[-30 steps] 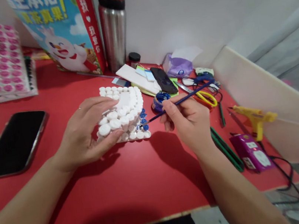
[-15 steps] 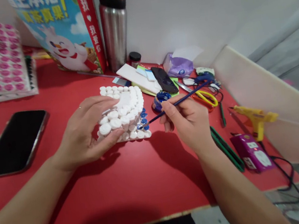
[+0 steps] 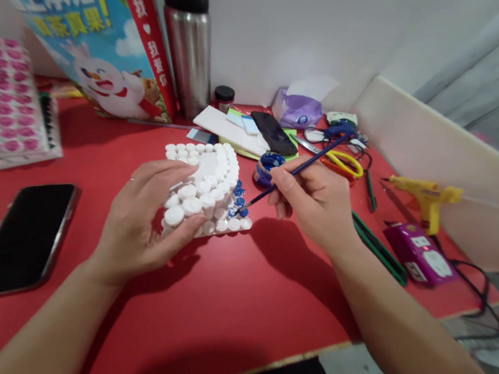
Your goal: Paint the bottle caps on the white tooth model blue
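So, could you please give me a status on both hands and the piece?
Left hand clasps white cap model. Right hand holds paintbrush, tip at its blue caps. Blue paint pot just behind; nothing blocks the brush.

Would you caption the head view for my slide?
Left hand steadies a white bottle-cap model; right hand holds a paintbrush to its blue caps.

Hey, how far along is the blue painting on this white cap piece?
Done: a few caps at the right edge are already blue. In hand: the left hand steadies the cap piece while the right hand holds the brush tip against them. Left: nearly all other caps are still white.
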Motion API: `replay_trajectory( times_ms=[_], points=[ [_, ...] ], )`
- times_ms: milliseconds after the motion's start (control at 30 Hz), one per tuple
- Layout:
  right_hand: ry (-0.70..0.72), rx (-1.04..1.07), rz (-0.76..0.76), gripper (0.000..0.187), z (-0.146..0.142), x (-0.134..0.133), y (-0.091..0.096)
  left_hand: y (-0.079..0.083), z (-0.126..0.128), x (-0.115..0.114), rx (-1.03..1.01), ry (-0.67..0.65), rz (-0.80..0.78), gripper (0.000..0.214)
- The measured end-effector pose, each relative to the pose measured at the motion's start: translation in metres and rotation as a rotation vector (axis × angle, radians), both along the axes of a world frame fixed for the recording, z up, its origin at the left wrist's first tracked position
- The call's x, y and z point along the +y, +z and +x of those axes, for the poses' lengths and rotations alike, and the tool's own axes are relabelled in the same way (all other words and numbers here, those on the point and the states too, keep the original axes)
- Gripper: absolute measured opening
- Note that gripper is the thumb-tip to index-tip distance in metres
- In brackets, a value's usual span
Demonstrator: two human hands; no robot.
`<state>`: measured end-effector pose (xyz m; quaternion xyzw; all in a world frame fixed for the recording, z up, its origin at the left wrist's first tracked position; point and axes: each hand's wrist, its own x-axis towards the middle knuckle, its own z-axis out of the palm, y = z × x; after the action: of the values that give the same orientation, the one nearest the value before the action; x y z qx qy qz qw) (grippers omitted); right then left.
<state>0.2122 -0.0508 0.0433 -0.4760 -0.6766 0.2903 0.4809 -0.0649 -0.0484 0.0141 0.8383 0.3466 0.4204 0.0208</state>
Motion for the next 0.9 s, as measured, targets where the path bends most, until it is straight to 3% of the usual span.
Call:
replay_trajectory(
  times_ms=[900],
  points=[
    [0.013, 0.049, -0.065, 0.029, -0.0052, -0.0033, -0.0005, 0.0022, 0.0003, -0.0015, -0.007, 0.003, -0.039, 0.046]
  ],
)
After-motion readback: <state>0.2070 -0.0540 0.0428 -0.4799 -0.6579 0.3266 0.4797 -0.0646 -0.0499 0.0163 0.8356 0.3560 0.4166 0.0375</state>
